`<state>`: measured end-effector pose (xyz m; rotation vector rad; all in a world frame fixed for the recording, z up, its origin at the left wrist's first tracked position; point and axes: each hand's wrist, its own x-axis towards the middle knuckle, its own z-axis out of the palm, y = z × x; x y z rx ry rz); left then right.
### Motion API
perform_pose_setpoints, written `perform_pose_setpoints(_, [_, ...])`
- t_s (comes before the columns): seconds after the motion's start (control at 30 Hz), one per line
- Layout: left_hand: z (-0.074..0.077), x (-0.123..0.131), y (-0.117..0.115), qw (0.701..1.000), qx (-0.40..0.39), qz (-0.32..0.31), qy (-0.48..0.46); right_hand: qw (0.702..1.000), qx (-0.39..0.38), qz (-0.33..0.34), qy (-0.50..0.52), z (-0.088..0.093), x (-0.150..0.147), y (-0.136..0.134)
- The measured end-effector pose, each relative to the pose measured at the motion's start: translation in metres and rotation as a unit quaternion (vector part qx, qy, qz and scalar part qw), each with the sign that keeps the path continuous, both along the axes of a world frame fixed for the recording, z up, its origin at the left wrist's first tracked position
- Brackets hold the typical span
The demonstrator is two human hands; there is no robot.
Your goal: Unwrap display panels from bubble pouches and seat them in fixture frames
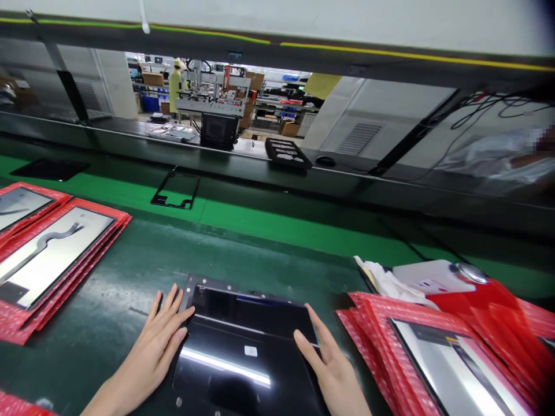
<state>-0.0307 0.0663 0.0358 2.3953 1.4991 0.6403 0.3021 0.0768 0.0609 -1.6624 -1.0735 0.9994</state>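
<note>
Green workbench [130, 260] carries a black panel [243, 367], with shelves [281, 104] beyond

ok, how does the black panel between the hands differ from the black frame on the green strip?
The black panel has a solid, glossy face; the black frame is open-centred, with the green strip showing through. The black panel has the left hand and right hand at its sides; the black frame lies untouched. Both are black and roughly rectangular.
</note>
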Motion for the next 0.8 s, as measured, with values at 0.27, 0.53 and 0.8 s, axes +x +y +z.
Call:
perform_pose_setpoints(0.27, [0.0010,0.0004,-0.0004,1.000,0.000,0.006,0.001,1.000,0.001,0.001,-0.003,-0.0001,0.0012,0.0004])
perform_pose_setpoints(0.53, [0.0020,0.0009,-0.0011,1.000,-0.009,0.008,-0.007,1.000,0.016,0.005,0.018,0.0014,-0.0003,-0.0009])
perform_pose_setpoints(0.8, [-0.0021,0.0011,0.0005,1.000,0.007,0.005,-0.023,0.999,0.021,0.013,0.023,0.0000,-0.0015,-0.0021])
